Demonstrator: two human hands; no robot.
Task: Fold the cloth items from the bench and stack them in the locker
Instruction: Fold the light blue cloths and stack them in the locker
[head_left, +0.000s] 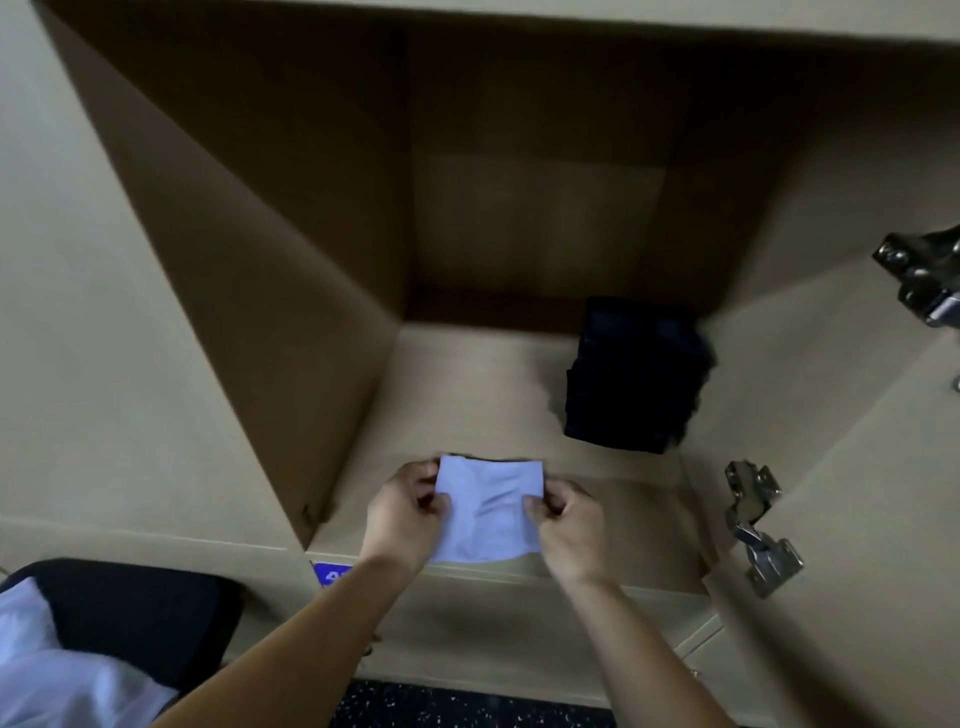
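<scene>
Left hand (402, 512) and right hand (569, 525) each pinch a side edge of a small folded white cloth (491, 506), fingers (558, 493) curled on it, at the front of the locker (467, 389) floor. A dark stack (634, 374) sits at the back right. More pale cloth (52, 670) lies on the surface (145, 608), lower left.

I have room over the locker floor (457, 395) left of the dark folded stack (634, 374); hinges (758, 525) jut at right.
</scene>
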